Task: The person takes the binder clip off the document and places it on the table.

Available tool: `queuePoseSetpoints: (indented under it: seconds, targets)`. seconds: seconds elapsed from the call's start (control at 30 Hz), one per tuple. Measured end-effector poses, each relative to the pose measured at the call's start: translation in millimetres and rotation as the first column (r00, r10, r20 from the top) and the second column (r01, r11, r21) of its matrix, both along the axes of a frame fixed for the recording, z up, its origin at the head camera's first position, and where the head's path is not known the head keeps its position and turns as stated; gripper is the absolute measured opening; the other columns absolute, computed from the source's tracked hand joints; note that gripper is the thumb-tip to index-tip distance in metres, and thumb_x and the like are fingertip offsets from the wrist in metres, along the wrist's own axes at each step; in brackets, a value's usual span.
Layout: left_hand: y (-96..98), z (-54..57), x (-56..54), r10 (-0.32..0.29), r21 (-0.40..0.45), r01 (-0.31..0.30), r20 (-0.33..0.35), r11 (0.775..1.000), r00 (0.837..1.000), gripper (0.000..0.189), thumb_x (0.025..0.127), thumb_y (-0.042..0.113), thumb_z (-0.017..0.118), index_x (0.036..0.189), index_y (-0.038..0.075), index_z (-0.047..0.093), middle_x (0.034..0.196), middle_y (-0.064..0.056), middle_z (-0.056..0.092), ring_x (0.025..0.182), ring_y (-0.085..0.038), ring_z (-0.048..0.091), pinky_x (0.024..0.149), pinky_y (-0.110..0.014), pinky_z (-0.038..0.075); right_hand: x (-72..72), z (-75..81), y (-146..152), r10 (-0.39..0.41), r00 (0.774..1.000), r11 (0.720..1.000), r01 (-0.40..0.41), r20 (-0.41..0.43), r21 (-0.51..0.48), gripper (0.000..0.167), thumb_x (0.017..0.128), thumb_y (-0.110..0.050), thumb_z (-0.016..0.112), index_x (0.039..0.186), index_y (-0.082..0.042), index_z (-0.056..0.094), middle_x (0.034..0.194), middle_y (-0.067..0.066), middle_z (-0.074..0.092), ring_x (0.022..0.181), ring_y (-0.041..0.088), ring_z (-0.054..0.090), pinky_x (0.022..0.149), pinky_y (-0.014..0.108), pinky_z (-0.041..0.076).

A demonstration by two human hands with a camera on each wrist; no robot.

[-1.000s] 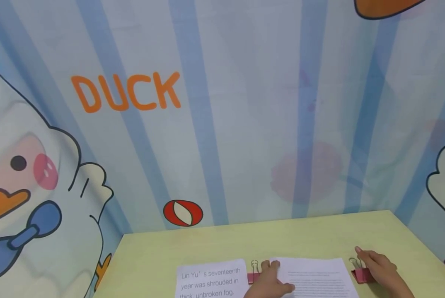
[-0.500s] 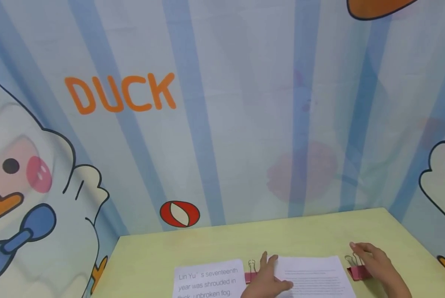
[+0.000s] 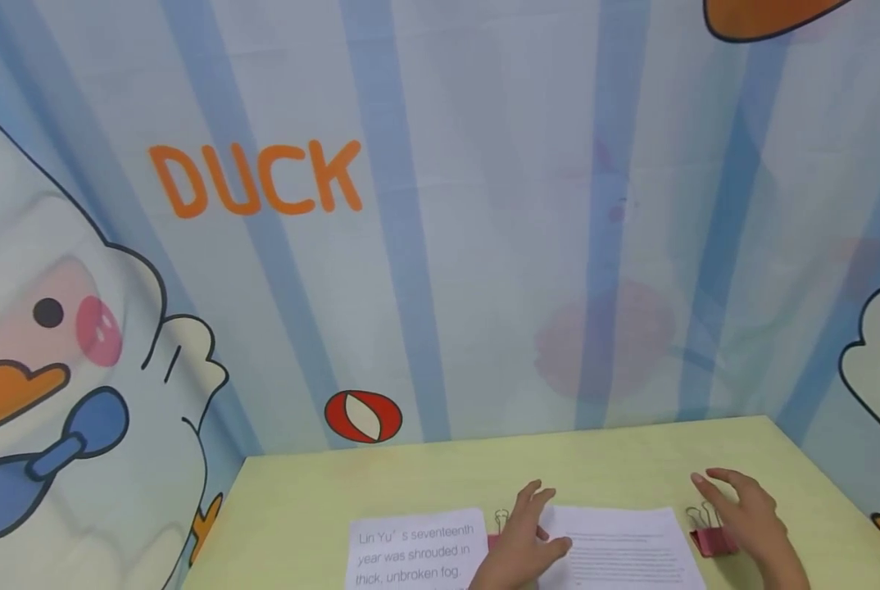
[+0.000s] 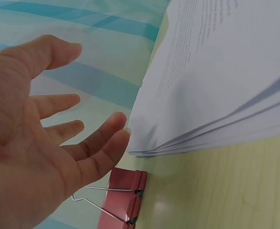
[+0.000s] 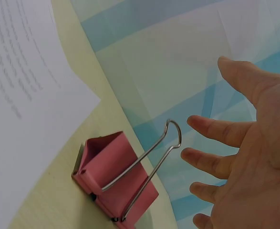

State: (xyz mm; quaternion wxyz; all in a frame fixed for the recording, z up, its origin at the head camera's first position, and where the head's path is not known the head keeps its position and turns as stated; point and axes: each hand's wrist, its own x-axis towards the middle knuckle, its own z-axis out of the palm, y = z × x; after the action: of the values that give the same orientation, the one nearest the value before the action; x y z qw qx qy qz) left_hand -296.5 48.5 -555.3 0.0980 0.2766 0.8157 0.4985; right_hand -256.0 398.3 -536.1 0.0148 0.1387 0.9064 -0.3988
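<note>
My left hand (image 3: 519, 541) is over the left edge of a stack of printed sheets (image 3: 624, 549), fingers spread. In the left wrist view its fingertips come up to the corner of the stack (image 4: 187, 105); whether they touch is unclear. Partly behind this hand lies a red binder clip (image 4: 123, 198) with wire handles. My right hand (image 3: 753, 516) hovers with loosely bent fingers beside a second red binder clip (image 3: 714, 541), right of the stack. From the right wrist, that clip (image 5: 118, 179) stands on the table, its wire handles raised, apart from the fingers of the hand (image 5: 254, 148).
Left of the stack lies a sheet with large print (image 3: 414, 553). Everything rests on a pale yellow table (image 3: 322, 483). A striped cloth backdrop (image 3: 477, 246) with duck drawings rises behind the table and at both sides.
My right hand has come off the right binder clip and risen slightly, fingers spreading. My left hand has lifted from the stack's corner. The head view has shifted a little.
</note>
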Motion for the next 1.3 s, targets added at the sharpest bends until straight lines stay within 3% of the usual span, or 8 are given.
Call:
queuePoseSetpoints:
  seconds: [0.4, 0.53, 0.67, 0.83, 0.93, 1.1, 1.27, 1.3]
  targets:
    - [-2.1, 7.4, 1.2, 0.03, -0.006, -0.03, -0.021, 1.0, 0.999, 0.069, 0.094, 0.019, 0.077, 0.153, -0.006, 0.049, 0.165, -0.029, 0.034, 0.095, -0.011, 0.064, 0.083, -0.027, 0.053, -8.3, 13.0, -5.3, 0.036, 0.998, 0.998, -0.034, -0.042, 0.059, 0.074, 0.113, -0.048, 0.042, 0.151, 0.016, 0.037, 0.159, 0.047, 0.02, 0.138, 0.078, 0.016, 0.098, 0.092, 0.022]
    - [-5.8, 15.7, -1.1, 0.041, -0.012, -0.041, -0.036, 0.999, 0.998, 0.065, 0.097, 0.019, 0.074, 0.153, -0.003, 0.049, 0.165, -0.027, 0.035, 0.104, -0.02, 0.065, 0.091, -0.036, 0.054, -16.1, 16.1, -11.0, 0.058, 0.996, 0.996, -0.053, -0.068, 0.072, 0.075, 0.112, -0.048, 0.045, 0.149, 0.017, 0.039, 0.158, 0.047, 0.023, 0.137, 0.077, 0.019, 0.095, 0.091, 0.023]
    - [-9.0, 21.2, -3.1, 0.035, -0.009, -0.036, -0.06, 0.999, 0.998, 0.066, 0.1, 0.02, 0.071, 0.156, -0.004, 0.046, 0.165, -0.026, 0.036, 0.111, -0.029, 0.065, 0.093, -0.035, 0.054, -22.3, 17.9, -23.1, 0.099, 0.989, 0.992, -0.088, -0.112, 0.095, 0.072, 0.111, -0.046, 0.049, 0.147, 0.017, 0.042, 0.156, 0.047, 0.028, 0.135, 0.077, 0.024, 0.089, 0.088, 0.028]
    - [-10.3, 26.0, -2.5, 0.027, -0.019, -0.029, -0.089, 0.999, 0.996, 0.069, 0.102, 0.024, 0.069, 0.158, -0.004, 0.041, 0.166, -0.025, 0.036, 0.121, -0.037, 0.065, 0.103, -0.039, 0.053, -25.0, 19.5, -40.7, 0.139, 0.986, 0.985, -0.127, -0.095, 0.12, 0.073, 0.112, -0.047, 0.049, 0.148, 0.016, 0.042, 0.155, 0.047, 0.03, 0.134, 0.075, 0.027, 0.088, 0.083, 0.03]
    - [-10.1, 28.5, -1.3, 0.037, -0.043, -0.042, -0.114, 0.998, 0.993, 0.068, 0.104, 0.028, 0.068, 0.159, -0.003, 0.041, 0.166, -0.024, 0.036, 0.137, -0.042, 0.056, 0.113, -0.047, 0.048, -24.2, 21.2, -50.0, 0.149, 0.985, 0.979, -0.135, -0.085, 0.152, 0.074, 0.111, -0.049, 0.051, 0.149, 0.015, 0.043, 0.155, 0.045, 0.034, 0.134, 0.073, 0.03, 0.088, 0.081, 0.033]
    - [-13.0, 29.4, 1.3, 0.077, -0.072, -0.085, -0.113, 0.994, 0.991, 0.073, 0.104, 0.032, 0.068, 0.16, -0.002, 0.039, 0.167, -0.024, 0.036, 0.152, -0.044, 0.04, 0.122, -0.055, 0.036, -23.5, 23.8, -60.8, 0.176, 0.98, 0.972, -0.157, -0.096, 0.176, 0.081, 0.111, -0.048, 0.052, 0.154, 0.017, 0.031, 0.153, 0.045, 0.037, 0.133, 0.074, 0.036, 0.09, 0.086, 0.033]
    - [-17.1, 28.7, 1.7, 0.073, -0.07, -0.08, -0.099, 0.994, 0.992, 0.074, 0.104, 0.032, 0.067, 0.161, -0.003, 0.036, 0.168, -0.025, 0.034, 0.152, -0.043, 0.039, 0.122, -0.056, 0.036, -19.8, 24.0, -69.5, 0.213, 0.967, 0.961, -0.182, -0.139, 0.209, 0.083, 0.11, -0.042, 0.056, 0.155, 0.019, 0.024, 0.148, 0.047, 0.042, 0.13, 0.073, 0.04, 0.091, 0.09, 0.03]
    - [-18.0, 28.6, 1.8, 0.068, -0.069, -0.075, -0.094, 0.995, 0.993, 0.073, 0.105, 0.033, 0.066, 0.162, -0.002, 0.036, 0.168, -0.024, 0.033, 0.146, -0.039, 0.049, 0.12, -0.055, 0.038, -18.6, 23.8, -71.1, 0.218, 0.966, 0.959, -0.185, -0.14, 0.215, 0.082, 0.11, -0.042, 0.057, 0.155, 0.019, 0.024, 0.148, 0.047, 0.043, 0.13, 0.073, 0.04, 0.091, 0.089, 0.031]
